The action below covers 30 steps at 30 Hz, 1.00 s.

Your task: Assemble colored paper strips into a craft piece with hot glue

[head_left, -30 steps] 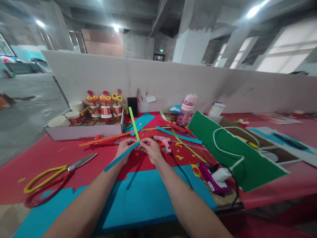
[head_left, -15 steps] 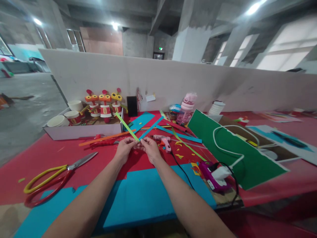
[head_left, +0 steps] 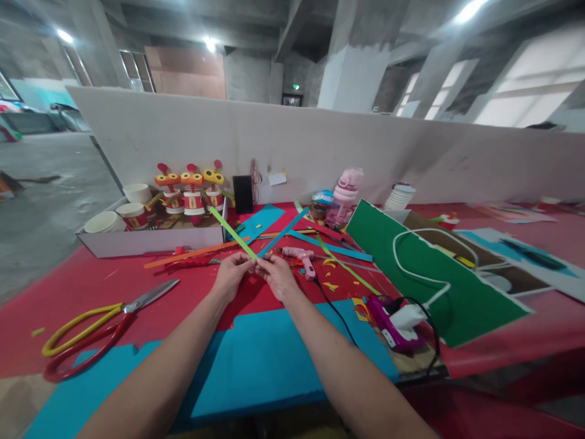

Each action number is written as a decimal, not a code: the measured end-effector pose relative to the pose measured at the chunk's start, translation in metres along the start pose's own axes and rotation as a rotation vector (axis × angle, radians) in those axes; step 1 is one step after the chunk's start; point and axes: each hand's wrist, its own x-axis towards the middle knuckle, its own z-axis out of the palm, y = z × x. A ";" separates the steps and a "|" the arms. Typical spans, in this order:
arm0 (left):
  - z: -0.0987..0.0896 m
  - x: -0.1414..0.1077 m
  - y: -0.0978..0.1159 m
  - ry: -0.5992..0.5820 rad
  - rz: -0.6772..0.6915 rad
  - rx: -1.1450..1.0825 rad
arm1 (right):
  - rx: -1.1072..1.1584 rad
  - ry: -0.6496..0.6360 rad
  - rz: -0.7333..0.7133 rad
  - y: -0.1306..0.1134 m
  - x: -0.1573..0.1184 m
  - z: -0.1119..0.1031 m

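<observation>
There are two held strips [head_left: 233,233], three big-eyed figures [head_left: 192,201], one glue gun [head_left: 305,259].

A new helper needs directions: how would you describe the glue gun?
On the red table, find the person's right hand. Just to the right of it lies the pink glue gun. Unlike the pink bottle farther back, it lies down and trails a black cord.

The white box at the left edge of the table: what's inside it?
Three big-eyed paper-cup figures and several paper cups. The front wall covers their lowest parts and anything lying low behind it.
</observation>
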 end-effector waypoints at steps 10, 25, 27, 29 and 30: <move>-0.002 0.002 -0.001 0.012 -0.066 -0.054 | -0.118 0.006 -0.169 0.003 0.000 0.002; -0.005 0.003 -0.001 -0.007 -0.028 0.041 | -0.348 -0.013 -0.246 0.000 -0.003 0.004; -0.005 0.003 0.000 0.004 -0.028 0.062 | -0.375 -0.003 -0.247 0.001 -0.002 0.003; -0.005 0.003 0.000 0.029 -0.012 0.102 | -0.380 0.003 -0.252 0.002 0.000 0.001; -0.005 0.003 0.001 0.045 -0.002 0.124 | -0.367 0.003 -0.247 0.002 0.001 0.001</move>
